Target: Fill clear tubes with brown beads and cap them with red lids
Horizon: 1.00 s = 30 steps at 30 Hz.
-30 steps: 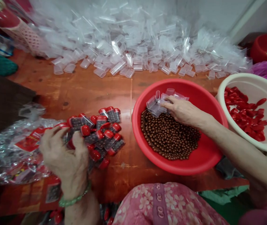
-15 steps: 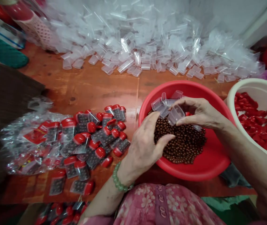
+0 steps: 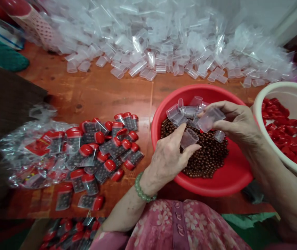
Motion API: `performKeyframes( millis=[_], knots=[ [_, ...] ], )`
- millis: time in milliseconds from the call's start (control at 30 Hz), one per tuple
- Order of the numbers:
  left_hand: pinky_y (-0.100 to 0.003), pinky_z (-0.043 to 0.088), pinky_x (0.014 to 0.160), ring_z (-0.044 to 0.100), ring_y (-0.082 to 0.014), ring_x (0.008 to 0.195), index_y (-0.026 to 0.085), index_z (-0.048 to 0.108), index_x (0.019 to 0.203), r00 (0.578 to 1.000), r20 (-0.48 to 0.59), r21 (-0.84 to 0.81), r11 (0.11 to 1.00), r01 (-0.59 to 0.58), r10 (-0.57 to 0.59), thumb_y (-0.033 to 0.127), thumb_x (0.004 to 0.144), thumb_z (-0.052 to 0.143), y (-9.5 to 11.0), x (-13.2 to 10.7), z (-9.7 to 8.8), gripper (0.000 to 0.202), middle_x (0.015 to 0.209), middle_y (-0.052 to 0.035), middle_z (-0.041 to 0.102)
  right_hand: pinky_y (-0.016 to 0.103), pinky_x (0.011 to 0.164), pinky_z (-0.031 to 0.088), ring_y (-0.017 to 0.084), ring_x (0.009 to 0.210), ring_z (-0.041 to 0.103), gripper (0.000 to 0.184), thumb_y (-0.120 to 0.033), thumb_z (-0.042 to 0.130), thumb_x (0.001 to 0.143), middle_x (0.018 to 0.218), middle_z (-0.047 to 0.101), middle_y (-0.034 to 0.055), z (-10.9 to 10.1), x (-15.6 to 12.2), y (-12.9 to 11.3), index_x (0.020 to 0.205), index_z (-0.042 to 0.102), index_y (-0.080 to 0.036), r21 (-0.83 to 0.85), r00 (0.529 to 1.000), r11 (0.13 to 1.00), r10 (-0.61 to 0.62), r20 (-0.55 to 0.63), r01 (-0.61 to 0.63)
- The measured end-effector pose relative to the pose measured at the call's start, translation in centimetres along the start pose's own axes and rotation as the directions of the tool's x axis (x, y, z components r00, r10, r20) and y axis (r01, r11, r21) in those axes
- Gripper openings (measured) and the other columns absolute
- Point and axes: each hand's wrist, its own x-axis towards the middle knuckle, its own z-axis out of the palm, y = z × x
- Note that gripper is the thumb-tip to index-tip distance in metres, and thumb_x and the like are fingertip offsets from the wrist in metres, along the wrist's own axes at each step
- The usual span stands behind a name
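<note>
Over the red basin [image 3: 238, 166], my left hand [image 3: 168, 158] has a small clear plastic container [image 3: 189, 139] between its thumb and fingers, mouth facing up and to the right. My right hand [image 3: 238, 119] grips another clear plastic container [image 3: 211, 118] by its sides, tilted, a little above and right of the first. Below both hands lies a heap of small brown balls [image 3: 203, 163]. Several loose clear containers [image 3: 174, 113] rest on the balls at the basin's far side, partly hidden by my fingers.
A white tub [image 3: 259, 114] with red caps [image 3: 281, 128] stands right of the basin. Filled, red-capped containers [image 3: 109, 147] lie on the wooden table [image 3: 86, 93] at left, beside a crinkled clear bag [image 3: 20, 149]. A large pile of clear containers [image 3: 164, 45] spreads along the back.
My left hand, earlier apart with nothing in it, now holds a clear container. My right hand has shifted slightly right and up with a container in it. The view has shifted a little.
</note>
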Motion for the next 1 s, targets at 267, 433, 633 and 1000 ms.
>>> performKeyframes(
  millis=[267, 433, 633, 1000],
  knots=[
    [-0.035, 0.058, 0.099, 0.072, -0.0231, 0.111, 0.011, 0.062, 0.124, 1.000, 0.013, 0.139, 0.990, -0.009, 0.007, 0.028, 0.092, 0.069, -1.6, 1.9, -0.9, 0.037, 0.120, -0.0128, 0.075, 0.031, 0.065, 0.048, 0.025, 0.083, 0.071, 0.020, -0.027, 0.066, 0.088, 0.098, 0.074, 0.0132, -0.3, -0.7, 1.8, 0.102, 0.071, -0.014, -0.933, 0.827, 0.228, 0.438, 0.353, 0.278],
    [-0.042, 0.055, 0.103, 0.069, -0.0261, 0.112, 0.012, 0.062, 0.120, 0.997, 0.066, 0.251, 0.968, 0.013, -0.031, 0.023, 0.092, 0.064, -2.5, 3.3, 0.0, 0.030, 0.120, -0.0131, 0.073, 0.031, 0.063, 0.045, 0.024, 0.082, 0.073, 0.026, -0.004, 0.048, 0.089, 0.092, 0.076, 0.0165, 2.7, -0.6, 2.2, 0.094, 0.073, -0.011, -0.924, 0.760, 0.060, 0.550, 0.347, 0.378],
    [-0.047, 0.050, 0.107, 0.064, -0.0301, 0.118, 0.012, 0.060, 0.120, 0.976, 0.167, 0.342, 0.937, 0.074, -0.139, 0.015, 0.089, 0.064, -1.8, 4.0, 0.0, 0.032, 0.125, -0.0150, 0.070, 0.031, 0.078, 0.051, 0.025, 0.092, 0.072, 0.021, -0.012, 0.065, 0.084, 0.104, 0.075, 0.0147, 3.5, -0.3, 3.2, 0.105, 0.071, -0.009, -0.840, 0.662, 0.340, 0.517, 0.542, 0.423],
    [-0.045, 0.051, 0.108, 0.064, -0.0265, 0.121, 0.012, 0.059, 0.128, 0.978, 0.201, 0.202, 0.979, 0.024, -0.065, 0.016, 0.092, 0.055, -2.9, 4.1, 0.0, 0.036, 0.128, -0.0132, 0.070, 0.024, 0.062, 0.046, 0.012, 0.064, 0.056, 0.040, -0.037, 0.082, 0.077, 0.071, 0.061, -0.0048, 3.6, -1.2, 2.3, 0.111, 0.071, -0.017, -0.369, 0.725, 0.928, 0.287, 0.626, -0.050]
  ],
)
